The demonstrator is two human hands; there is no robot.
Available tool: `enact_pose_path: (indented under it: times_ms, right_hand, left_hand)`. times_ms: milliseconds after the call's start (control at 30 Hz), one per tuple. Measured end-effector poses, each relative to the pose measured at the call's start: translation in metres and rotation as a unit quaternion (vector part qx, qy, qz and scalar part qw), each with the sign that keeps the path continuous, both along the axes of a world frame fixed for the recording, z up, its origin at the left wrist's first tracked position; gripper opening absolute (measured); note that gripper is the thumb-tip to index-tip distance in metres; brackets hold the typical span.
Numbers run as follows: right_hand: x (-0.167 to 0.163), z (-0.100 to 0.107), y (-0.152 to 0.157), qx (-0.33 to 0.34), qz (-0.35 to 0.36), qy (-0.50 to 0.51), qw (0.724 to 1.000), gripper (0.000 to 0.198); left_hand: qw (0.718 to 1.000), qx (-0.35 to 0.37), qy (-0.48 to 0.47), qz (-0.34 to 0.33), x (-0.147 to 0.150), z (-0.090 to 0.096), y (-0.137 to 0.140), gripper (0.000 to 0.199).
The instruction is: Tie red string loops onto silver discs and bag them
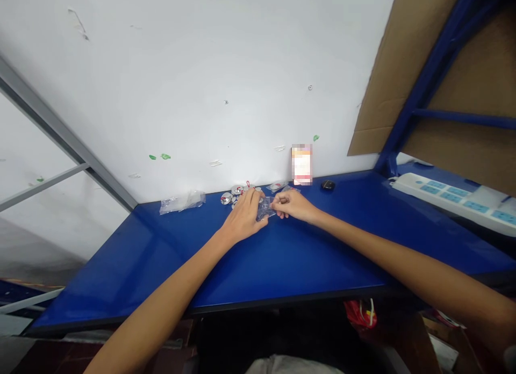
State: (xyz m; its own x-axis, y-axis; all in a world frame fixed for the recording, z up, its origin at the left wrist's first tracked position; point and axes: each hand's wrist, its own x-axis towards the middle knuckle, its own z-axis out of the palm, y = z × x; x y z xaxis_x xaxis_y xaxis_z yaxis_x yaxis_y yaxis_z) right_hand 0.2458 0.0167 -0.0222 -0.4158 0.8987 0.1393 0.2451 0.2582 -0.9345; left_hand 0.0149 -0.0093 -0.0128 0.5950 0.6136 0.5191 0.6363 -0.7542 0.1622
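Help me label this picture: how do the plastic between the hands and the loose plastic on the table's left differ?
The held plastic is between the left hand and right hand; the loose plastic lies untouched. The held plastic covers less of the picture; the loose plastic spreads wider. Both are see-through.

My worktop [242,266]: plain deep blue, dark edge [282,303]. Before me: clear, colourless plastic packet [265,206]; round pieces [226,198] silvery white, with red loops [248,184]. Wall [242,51] I face: white, flecked with green bits [165,156]. I also note: white power strip [457,198], pale-blue socket panels [447,194]; small black object [328,185]; brown cardboard [373,110]; blue frame [433,67]; bright red bag [358,313]
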Motion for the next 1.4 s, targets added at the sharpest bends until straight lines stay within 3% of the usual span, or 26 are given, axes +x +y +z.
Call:
enact_pose_path:
  times_ms: [167,367,700,867,1000,1100,1167,1267,1333,1400]
  right_hand:
    - [0.000,-0.004,0.001,0.015,0.004,-0.005,1.000,0.021]
    - [-0.001,-0.002,-0.001,0.007,0.014,0.015,1.000,0.027]
    - [-0.003,0.000,-0.003,-0.037,0.046,0.025,0.998,0.046]
    - [-0.003,-0.003,-0.002,-0.029,0.050,0.004,0.998,0.043]
    - [-0.002,-0.005,0.003,-0.032,0.039,0.020,0.999,0.040]
    - [0.000,-0.009,0.007,-0.036,0.003,0.045,0.998,0.040]
    - [0.002,-0.014,0.007,-0.007,-0.012,0.033,0.999,0.038]
    - [0.004,-0.020,0.004,0.105,-0.022,-0.070,0.992,0.021]
    - [0.001,-0.018,0.002,0.212,-0.021,-0.172,0.962,0.016]
    - [-0.006,-0.012,0.001,0.319,0.002,-0.262,0.911,0.021]
  left_hand:
    - [0.999,-0.037,-0.018,-0.004,-0.005,0.003,0.002,0.057]
    - [0.992,-0.113,-0.051,-0.011,-0.015,0.002,0.010,0.066]
    - [0.993,-0.104,-0.027,-0.047,-0.008,0.009,0.002,0.044]
    - [0.994,-0.085,0.000,-0.062,-0.006,0.011,0.000,0.041]
    - [0.994,-0.097,-0.010,-0.056,-0.016,0.011,0.010,0.042]
    - [0.994,-0.091,-0.059,-0.014,-0.037,0.016,0.027,0.045]
    - [0.992,-0.080,-0.091,0.034,-0.055,0.020,0.040,0.045]
    - [0.986,-0.088,-0.109,0.092,-0.086,0.024,0.058,0.042]
    - [0.983,-0.108,-0.113,0.101,-0.103,0.024,0.067,0.042]
    - [0.980,-0.133,-0.110,0.104,-0.114,0.023,0.072,0.042]
